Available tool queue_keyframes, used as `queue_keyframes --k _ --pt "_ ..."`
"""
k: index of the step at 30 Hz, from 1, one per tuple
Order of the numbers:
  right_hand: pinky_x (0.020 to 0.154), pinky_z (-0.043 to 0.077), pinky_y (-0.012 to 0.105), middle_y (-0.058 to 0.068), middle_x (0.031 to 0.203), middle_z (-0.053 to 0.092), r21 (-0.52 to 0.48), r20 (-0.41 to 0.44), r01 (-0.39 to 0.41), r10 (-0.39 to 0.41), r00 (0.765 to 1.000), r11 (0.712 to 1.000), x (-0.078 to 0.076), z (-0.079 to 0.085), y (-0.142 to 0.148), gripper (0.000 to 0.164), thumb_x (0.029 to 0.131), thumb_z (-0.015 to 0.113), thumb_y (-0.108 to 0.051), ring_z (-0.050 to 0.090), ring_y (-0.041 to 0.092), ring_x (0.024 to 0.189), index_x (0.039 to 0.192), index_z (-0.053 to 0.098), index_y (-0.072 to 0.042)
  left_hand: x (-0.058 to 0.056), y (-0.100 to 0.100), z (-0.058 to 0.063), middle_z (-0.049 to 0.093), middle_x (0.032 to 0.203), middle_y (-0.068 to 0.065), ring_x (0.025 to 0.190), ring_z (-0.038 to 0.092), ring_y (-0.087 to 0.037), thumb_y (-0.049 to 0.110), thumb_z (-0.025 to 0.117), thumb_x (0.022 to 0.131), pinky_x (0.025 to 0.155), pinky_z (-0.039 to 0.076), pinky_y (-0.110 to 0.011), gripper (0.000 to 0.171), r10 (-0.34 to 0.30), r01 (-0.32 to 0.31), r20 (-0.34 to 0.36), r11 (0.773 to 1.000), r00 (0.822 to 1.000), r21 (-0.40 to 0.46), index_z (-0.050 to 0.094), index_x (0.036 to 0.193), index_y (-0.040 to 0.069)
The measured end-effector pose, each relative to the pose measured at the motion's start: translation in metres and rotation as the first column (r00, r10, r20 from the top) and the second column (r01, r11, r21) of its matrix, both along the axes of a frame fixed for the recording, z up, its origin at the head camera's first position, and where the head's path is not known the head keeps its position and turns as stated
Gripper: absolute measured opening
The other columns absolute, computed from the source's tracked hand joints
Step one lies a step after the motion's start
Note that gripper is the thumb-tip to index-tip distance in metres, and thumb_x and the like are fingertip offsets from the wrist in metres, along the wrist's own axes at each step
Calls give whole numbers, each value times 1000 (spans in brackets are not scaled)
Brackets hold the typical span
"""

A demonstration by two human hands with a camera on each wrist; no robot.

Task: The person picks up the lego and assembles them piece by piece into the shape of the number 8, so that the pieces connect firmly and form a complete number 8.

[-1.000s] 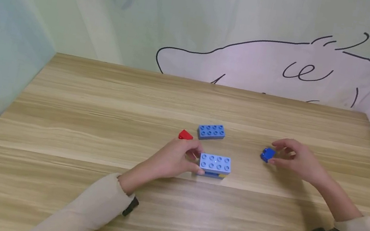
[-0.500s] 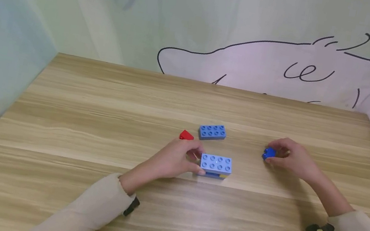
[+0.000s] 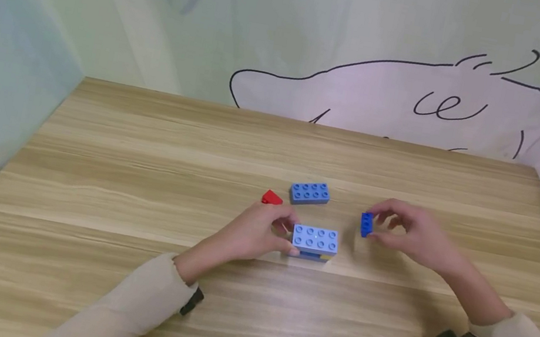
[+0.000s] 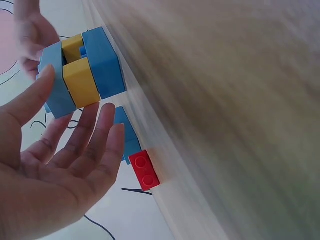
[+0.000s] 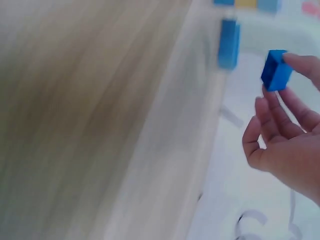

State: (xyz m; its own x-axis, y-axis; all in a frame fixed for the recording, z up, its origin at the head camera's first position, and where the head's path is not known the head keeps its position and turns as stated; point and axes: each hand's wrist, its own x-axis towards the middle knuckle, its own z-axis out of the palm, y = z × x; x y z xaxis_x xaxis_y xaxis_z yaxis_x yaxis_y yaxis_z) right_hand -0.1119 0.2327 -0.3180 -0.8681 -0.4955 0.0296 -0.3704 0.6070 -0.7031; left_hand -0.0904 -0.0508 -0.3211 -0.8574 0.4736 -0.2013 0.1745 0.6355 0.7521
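My left hand holds the left end of a stack of building bricks on the table. The left wrist view shows its layers: a light blue brick on top, yellow bricks in the middle and a blue brick at the bottom. To the right of the stack, my right hand pinches a small dark blue brick between thumb and fingers. That brick is above the table, and the right wrist view shows its hollow side.
Behind the stack lies a blue brick with two rows of studs. A red brick sits just left of it, partly hidden by my left hand. The wooden table meets a wall with a line drawing.
My right hand has gripped the small dark blue brick, lifted it and carried it left towards the stack, turning it so its studs show. My left hand stays on the stack.
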Motion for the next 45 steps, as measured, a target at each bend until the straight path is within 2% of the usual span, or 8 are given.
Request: queue_keyframes --k 5,9,17,29,35,41,45 --pt "76 49 30 4 103 61 -121 -44 -109 105 994 987 12 3 -25 33 76 71 0 54 18 90 107 60 -3 -1 0 -1 62 95 1 89 57 -15 19 77 73 76 48 -27 34 -8 8 0 1000 1000 8 61 102 10" --pt "77 48 31 4 105 61 -163 -46 -131 125 991 978 17 1 -36 34 76 71 2 53 16 92 108 60 -3 -1 0 -1 62 96 1 89 58 -16 18 77 74 76 48 -26 33 -16 16 2 1000 1000 15 61 102 10" --pt "74 49 36 1 102 62 -148 -63 -102 93 994 984 22 -6 -39 35 74 73 1 54 16 90 106 61 -6 -2 1 0 61 95 1 89 58 -16 18 77 73 77 48 -27 32 -17 16 7 1000 1000 19 61 100 11" --pt "69 47 35 1 99 63 -157 -166 -118 92 982 981 23 -12 -40 36 71 74 1 54 15 85 104 62 -5 -3 2 0 61 96 1 89 58 -17 17 77 73 77 48 -27 31 -17 17 9 1000 1000 25 61 100 10" --pt "71 46 34 0 101 64 -149 -162 -113 88 983 982 23 -14 -38 36 71 75 -1 53 13 86 105 62 -7 -3 1 1 61 95 1 88 58 -17 16 77 73 76 48 -26 32 -14 13 11 1000 1000 25 61 100 10" --pt "70 46 32 -2 97 63 -140 -177 -122 96 979 983 24 -13 -38 36 71 76 -2 54 20 81 104 63 -8 -2 1 1 62 95 0 88 58 -17 16 77 73 76 49 -27 31 -12 11 16 1000 1000 25 61 100 11" --pt "70 46 34 -3 96 62 -126 -189 -133 108 976 983 22 -12 -39 36 70 76 -2 53 20 80 103 63 -8 -2 1 1 61 96 -1 88 59 -18 16 77 73 76 49 -27 31 -8 8 18 1000 1000 26 61 99 11"
